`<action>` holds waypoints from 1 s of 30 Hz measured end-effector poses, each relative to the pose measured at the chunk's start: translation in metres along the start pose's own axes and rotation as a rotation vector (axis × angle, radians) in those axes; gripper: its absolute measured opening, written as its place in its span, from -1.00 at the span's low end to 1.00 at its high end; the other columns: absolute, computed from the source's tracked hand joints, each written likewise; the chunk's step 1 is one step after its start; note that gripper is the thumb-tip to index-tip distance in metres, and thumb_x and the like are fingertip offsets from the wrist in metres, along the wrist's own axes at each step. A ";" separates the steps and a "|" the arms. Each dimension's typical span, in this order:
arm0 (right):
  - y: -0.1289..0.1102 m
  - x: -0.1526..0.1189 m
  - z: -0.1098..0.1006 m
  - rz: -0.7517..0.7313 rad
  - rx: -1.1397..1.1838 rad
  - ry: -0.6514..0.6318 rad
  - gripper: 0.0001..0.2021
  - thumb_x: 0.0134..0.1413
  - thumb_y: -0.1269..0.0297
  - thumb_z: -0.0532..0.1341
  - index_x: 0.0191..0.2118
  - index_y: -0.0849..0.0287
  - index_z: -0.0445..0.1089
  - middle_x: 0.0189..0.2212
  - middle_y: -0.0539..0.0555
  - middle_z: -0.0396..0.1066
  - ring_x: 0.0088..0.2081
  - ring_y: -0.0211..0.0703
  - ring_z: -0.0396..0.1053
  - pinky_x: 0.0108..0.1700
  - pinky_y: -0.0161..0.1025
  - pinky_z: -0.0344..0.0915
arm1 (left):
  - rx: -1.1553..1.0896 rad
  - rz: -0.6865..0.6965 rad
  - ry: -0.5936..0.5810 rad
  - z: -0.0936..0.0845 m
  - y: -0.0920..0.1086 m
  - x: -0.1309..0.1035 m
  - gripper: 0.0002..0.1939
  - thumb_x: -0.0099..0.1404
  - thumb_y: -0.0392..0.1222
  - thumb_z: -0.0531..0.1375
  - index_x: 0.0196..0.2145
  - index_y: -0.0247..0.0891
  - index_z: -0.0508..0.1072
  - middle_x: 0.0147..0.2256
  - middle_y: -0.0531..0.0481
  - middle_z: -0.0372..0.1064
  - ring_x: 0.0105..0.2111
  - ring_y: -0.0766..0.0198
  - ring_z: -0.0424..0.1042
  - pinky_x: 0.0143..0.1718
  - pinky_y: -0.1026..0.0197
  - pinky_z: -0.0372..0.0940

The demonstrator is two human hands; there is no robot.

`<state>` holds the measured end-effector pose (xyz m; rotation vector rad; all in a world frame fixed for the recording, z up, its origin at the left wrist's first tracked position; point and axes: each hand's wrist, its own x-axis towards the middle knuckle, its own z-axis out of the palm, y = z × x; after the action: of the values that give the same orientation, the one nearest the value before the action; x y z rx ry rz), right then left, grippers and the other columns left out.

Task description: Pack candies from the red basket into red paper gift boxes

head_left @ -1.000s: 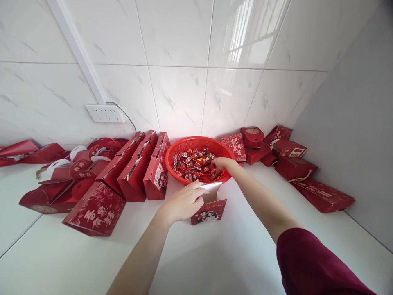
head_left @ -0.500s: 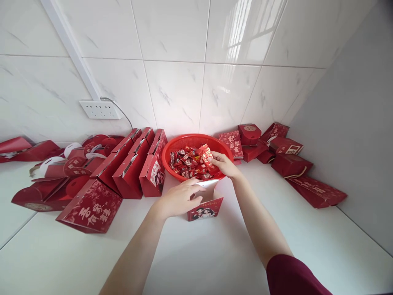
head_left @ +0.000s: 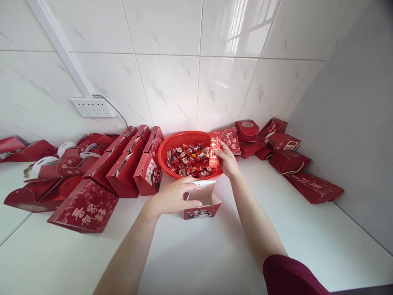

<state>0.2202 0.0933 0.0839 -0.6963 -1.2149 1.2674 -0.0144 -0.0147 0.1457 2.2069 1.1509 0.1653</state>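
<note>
An open red gift box [head_left: 201, 212] with a cartoon couple on its front stands on the white table, its white inside showing. My left hand [head_left: 172, 197] rests at the box's left side, fingers spread along its opening, thumb at the front edge. My right hand [head_left: 227, 159] holds a long red wrapped packet [head_left: 214, 149] upright over the right rim of a red plastic basket [head_left: 166, 143]. Small wrapped candies [head_left: 187, 159] lie in the basket, right behind the box.
Several closed red boxes [head_left: 123, 170] stand in rows left of the basket, with round-topped boxes [head_left: 72, 164] farther left. More red boxes [head_left: 290, 162] lie along the right wall. A socket strip [head_left: 93, 107] is on the tiled wall.
My right hand has lifted the red packet slightly and turned it upright, its printed face now showing. My left hand has opened its fingers wider, and the box's mouth shows more. The view has shifted slightly.
</note>
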 end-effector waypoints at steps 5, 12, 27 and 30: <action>-0.031 -0.015 -0.001 0.053 -0.150 -0.164 -0.64 0.04 0.05 0.31 -0.07 0.06 0.33 -0.22 0.02 0.51 -0.38 -0.16 0.51 -0.25 -0.17 0.48 | 0.015 0.006 0.004 -0.001 -0.002 0.001 -0.46 0.24 0.22 0.20 0.13 0.08 0.39 0.30 0.06 0.05 0.23 -0.02 0.18 0.14 0.11 0.21; -0.102 -0.058 0.001 0.070 -0.554 -0.580 -0.74 0.04 0.23 0.34 -0.11 0.08 0.45 -0.24 0.05 0.53 -0.26 -0.15 0.51 -0.27 -0.25 0.49 | -0.065 0.065 0.025 -0.002 0.001 0.003 -0.41 0.17 0.20 0.28 0.14 0.10 0.38 0.20 0.05 0.23 0.15 0.02 0.27 0.12 0.12 0.22; -0.083 -0.064 0.048 -0.081 -0.879 -0.561 -0.83 0.16 0.39 0.18 -0.16 0.04 0.45 -0.26 -0.03 0.54 -0.25 -0.20 0.50 -0.24 -0.30 0.37 | -0.043 0.070 0.022 0.001 -0.001 0.006 -0.44 0.19 0.21 0.26 0.12 0.08 0.40 0.20 0.03 0.22 0.13 0.01 0.29 0.14 0.09 0.20; -0.085 -0.063 0.041 -0.076 -0.919 -0.494 -0.86 0.20 0.34 0.15 -0.19 0.05 0.45 -0.27 -0.03 0.54 -0.28 -0.20 0.49 -0.26 -0.29 0.36 | -0.053 0.067 0.021 0.001 -0.001 0.007 -0.45 0.22 0.23 0.23 0.13 0.09 0.40 0.25 0.08 0.16 0.17 0.04 0.25 0.17 0.12 0.18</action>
<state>0.2178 0.0048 0.1550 -0.9922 -2.2568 0.7839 -0.0107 -0.0097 0.1432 2.2029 1.0722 0.2446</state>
